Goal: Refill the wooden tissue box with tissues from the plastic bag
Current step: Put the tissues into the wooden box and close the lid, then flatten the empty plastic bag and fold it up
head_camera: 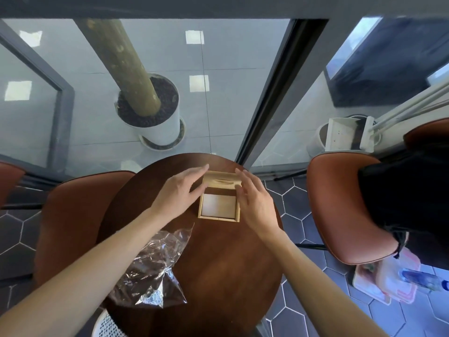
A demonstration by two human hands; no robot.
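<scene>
The light wooden tissue box (218, 218) stands on the far part of a round dark wooden table (218, 263), with a stack of white tissues (218, 205) showing inside it. Its slotted lid (222, 181) stands tilted up at the box's far edge. My left hand (179, 189) is at the box's left side, fingers spread toward the lid. My right hand (255, 203) is at the right side, fingers near the lid's right end. Whether either hand grips the lid is unclear. A crumpled clear plastic bag (150, 268) lies on the table's near left.
Brown padded chairs stand at the left (73, 222) and right (340, 203) of the table. A glass wall with dark frames runs just behind the table; a white planter (155, 122) sits beyond it. A pink case (386, 278) lies on the hexagon-tiled floor at right.
</scene>
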